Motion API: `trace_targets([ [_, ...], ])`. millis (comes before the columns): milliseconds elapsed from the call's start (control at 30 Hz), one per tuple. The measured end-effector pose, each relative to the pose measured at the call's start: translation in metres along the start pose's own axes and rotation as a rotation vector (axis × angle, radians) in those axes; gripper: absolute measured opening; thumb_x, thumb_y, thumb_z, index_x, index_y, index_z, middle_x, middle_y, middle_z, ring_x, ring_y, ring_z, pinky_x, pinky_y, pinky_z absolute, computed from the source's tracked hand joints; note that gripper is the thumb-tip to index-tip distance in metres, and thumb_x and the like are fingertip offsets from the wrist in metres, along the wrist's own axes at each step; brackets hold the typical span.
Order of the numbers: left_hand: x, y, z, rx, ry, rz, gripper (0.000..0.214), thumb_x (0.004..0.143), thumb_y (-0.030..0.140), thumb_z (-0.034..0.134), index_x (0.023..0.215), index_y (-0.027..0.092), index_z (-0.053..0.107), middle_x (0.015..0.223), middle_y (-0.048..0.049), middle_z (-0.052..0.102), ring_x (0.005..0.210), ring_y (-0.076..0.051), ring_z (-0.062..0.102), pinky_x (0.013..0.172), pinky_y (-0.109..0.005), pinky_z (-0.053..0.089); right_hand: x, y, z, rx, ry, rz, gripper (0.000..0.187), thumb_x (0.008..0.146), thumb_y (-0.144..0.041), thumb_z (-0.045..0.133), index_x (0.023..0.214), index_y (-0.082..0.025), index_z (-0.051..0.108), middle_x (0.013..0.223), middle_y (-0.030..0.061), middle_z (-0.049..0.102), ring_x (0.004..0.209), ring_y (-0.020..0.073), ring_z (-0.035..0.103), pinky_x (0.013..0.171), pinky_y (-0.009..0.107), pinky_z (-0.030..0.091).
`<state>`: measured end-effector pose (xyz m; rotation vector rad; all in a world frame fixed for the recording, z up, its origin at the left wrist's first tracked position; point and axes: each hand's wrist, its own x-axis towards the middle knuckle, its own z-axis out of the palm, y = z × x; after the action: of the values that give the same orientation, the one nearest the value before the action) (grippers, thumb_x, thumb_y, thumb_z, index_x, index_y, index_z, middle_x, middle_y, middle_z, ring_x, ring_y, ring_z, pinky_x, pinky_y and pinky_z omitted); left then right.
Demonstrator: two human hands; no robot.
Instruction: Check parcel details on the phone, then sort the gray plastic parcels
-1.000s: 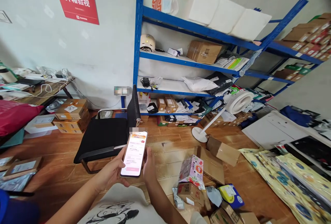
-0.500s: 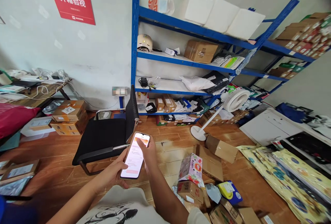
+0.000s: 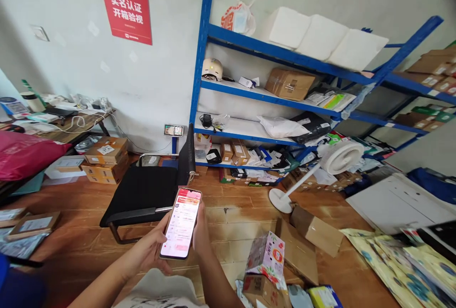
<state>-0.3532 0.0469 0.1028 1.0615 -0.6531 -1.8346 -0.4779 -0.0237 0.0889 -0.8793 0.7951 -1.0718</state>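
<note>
Right hand (image 3: pixel 201 228) had pulled its thumb off the smartphone (image 3: pixel 181 223) screen since half a second earlier and curled round the right edge; left hand (image 3: pixel 151 246) stayed closed on the left edge. Tapping paused, both hands just gripping. Phone sat at 6 o'clock in view, screen lit, black chair (image 3: pixel 140 189) at its 11 o'clock.

Two hands, the left hand (image 3: pixel 149 248) and the right hand (image 3: pixel 201 232), hold one phone (image 3: pixel 181 222) between them. Just beyond them stands one black chair (image 3: pixel 142 189). Right of the hands lies one patterned box (image 3: pixel 266 253), and farther right stands one white fan (image 3: pixel 340 156). Far beyond and above them are three white blocks (image 3: pixel 322 37), one helmet (image 3: pixel 212 68) and one red poster (image 3: pixel 130 11).
</note>
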Motion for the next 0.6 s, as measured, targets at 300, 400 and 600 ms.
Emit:
trace_targets([
  [300, 0.020, -0.008, 0.001, -0.176, 0.070, 0.163, 0.122, 0.055, 0.009, 0.053, 0.149, 0.034, -0.022, 0.133, -0.0102, 0.054, 0.091, -0.025, 0.062, 0.055, -0.030, 0.058, 0.003, 0.000, -0.031, -0.213, -0.346, 0.001, 0.071, 0.086, -0.076, 0.037, 0.132, -0.024, 0.049, 0.133, 0.0114, 0.059, 0.122, 0.0266, 0.055, 0.102, 0.041, 0.044],
  [400, 0.024, -0.018, 0.003, -0.254, 0.041, 0.274, 0.125, 0.051, 0.003, 0.052, 0.150, 0.041, -0.015, 0.143, -0.0060, 0.047, 0.108, -0.030, 0.059, 0.061, -0.028, 0.057, 0.018, 0.014, -0.038, -0.296, -0.319, 0.079, 0.068, 0.081, -0.071, 0.054, 0.130, -0.025, 0.051, 0.133, 0.0119, 0.058, 0.123, 0.0317, 0.053, 0.106, 0.047, 0.042],
  [600, 0.016, -0.028, -0.026, -0.436, 0.156, 0.465, 0.119, 0.050, 0.005, 0.053, 0.153, 0.042, 0.007, 0.145, -0.0022, 0.046, 0.129, -0.031, 0.047, 0.082, -0.030, 0.051, 0.045, 0.061, -0.004, -0.388, -0.558, 0.140, 0.074, 0.063, -0.047, 0.079, 0.130, -0.040, 0.048, 0.128, 0.0061, 0.060, 0.119, 0.0352, 0.058, 0.091, 0.054, 0.056],
])
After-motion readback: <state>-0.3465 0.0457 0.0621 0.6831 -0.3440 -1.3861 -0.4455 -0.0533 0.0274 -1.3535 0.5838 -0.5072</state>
